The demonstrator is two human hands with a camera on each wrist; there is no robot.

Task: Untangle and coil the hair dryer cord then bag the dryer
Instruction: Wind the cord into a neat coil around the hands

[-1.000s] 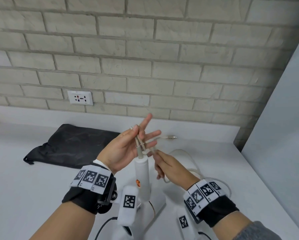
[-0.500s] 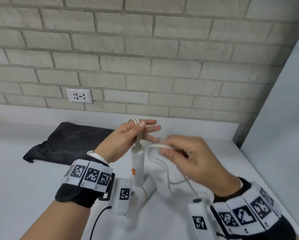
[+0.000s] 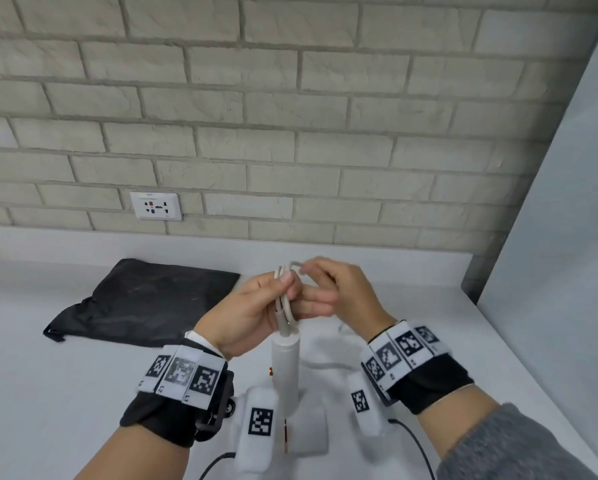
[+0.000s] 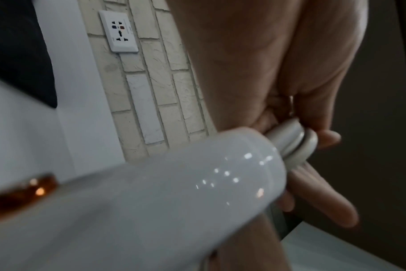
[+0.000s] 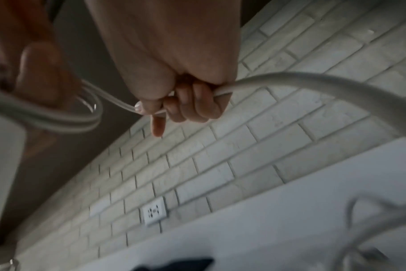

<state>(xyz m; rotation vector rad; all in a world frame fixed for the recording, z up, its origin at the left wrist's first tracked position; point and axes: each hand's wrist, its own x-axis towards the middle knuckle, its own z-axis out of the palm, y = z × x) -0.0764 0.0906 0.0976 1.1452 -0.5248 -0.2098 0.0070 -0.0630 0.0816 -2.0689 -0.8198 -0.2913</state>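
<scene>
The hair dryer (image 3: 285, 367) stands with its handle upright near the front edge of the white table (image 3: 65, 382), its head down by the wrists. The cord (image 3: 283, 299) leaves the top of the handle and is folded into loops that run along the handle's axis, straight up from it. The left hand (image 3: 252, 313) has thumb and fingers curled round this bundle just above the handle end. The right hand (image 3: 339, 292) is just beside it on the right, its fingers pinching the free run of cord at the top of the loops; the wrist view shows the cord passing through its curled fingers and arching away. The slack trails down to the table right of the dryer. Judged from this, the next loop must be laid over the bundle from the right, so the right hand feeds while the left clamps.

The black drawstring bag (image 3: 145, 299) lies flat towards the table's back left, well apart from both hands; nothing appears to be in it.
</scene>
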